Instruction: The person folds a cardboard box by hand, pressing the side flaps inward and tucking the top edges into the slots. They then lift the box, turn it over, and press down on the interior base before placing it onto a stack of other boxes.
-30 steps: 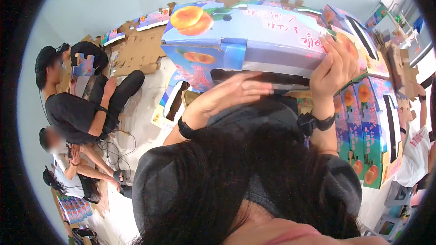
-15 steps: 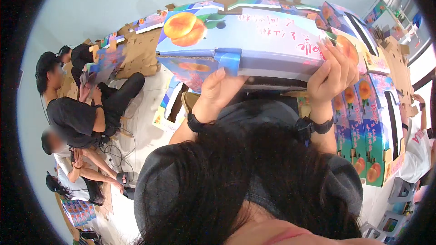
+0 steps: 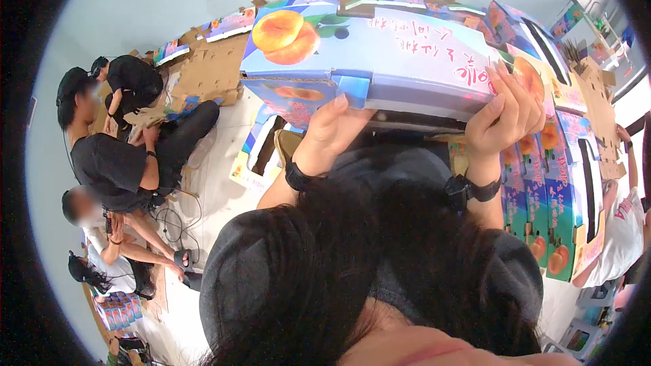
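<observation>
You held a printed cardboard box [image 3: 380, 47], pale blue with a large peach picture on its top, up in the air in front of you, above the floor [image 3: 217, 190] and touching nothing else. Your left hand [image 3: 332, 132] was closed on the box's near lower edge, with the thumb pressed on a blue flap [image 3: 352, 88] at the near left corner and the fingers hidden beneath. Your right hand [image 3: 505, 118] gripped the right end, its fingers curled up over the top edge. Each wrist wore a dark band.

Just to the right of the box stood a stack of finished boxes [image 3: 542, 183] on their sides. Below the box, a flattened box [image 3: 254, 152] lay on the floor. Further off, along the far edge of the floor by the wall, lay sheets of plain cardboard [image 3: 210, 71]. A seated person in black [image 3: 112, 163] and others worked at the left edge.

As a judgement: the left grip looked slight, mostly thumb on one flap, so the flap could spring out or that end could drop. The right end sat near the stack, and a swing could knock those boxes over.
</observation>
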The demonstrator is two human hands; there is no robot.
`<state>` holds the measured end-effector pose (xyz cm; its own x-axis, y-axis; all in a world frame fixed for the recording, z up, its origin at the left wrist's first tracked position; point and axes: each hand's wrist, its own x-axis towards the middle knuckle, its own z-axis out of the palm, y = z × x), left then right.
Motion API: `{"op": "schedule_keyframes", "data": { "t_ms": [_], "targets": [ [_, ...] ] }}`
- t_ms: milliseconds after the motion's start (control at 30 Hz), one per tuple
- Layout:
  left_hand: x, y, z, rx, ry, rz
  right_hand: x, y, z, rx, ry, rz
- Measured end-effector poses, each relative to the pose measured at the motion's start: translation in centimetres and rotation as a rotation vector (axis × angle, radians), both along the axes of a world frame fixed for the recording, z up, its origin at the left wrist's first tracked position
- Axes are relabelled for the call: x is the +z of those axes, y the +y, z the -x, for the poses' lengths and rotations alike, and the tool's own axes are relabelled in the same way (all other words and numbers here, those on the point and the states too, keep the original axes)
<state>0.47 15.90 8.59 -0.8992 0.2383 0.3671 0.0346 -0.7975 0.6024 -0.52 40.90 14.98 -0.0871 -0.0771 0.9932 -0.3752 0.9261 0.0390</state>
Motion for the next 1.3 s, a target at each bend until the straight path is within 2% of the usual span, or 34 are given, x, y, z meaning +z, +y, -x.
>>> {"op": "schedule_keyframes", "data": {
  "t_ms": [267, 700, 800, 900, 1100, 1200, 1300],
  "targets": [
    [-2.4, -0.9, 0.8, 0.038, 0.02, 0.037, -0.6, -0.3, -0.2, 0.023, 0.028, 0.013],
    [-2.0, -0.8, 0.4, 0.051, 0.029, 0.08, -0.8, -0.2, -0.5, 0.02, 0.025, -0.004],
    [-2.3, -0.8, 0.6, 0.027, 0.048, 0.053, -0.9, -0.2, -0.5, 0.02, 0.023, 0.004],
    [-2.3, -0.6, 0.7, -0.012, 0.062, -0.105, -1.2, -0.1, -0.2, 0.034, 0.028, 0.014],
    [-1.5, -0.2, 0.6, 0.054, 0.109, -0.026, -0.8, -0.2, 0.4, 0.038, 0.031, 0.02],
    [0.2, 0.6, -0.1, 0.213, 0.118, 0.164, -0.5, -0.2, 1.4, 0.027, 0.043, 0.032],
    [0.9, 1.5, -0.4, 0.04, -0.068, 0.086, 1.0, -0.1, 2.1, -0.04, 0.048, 0.002]
  ]
}}
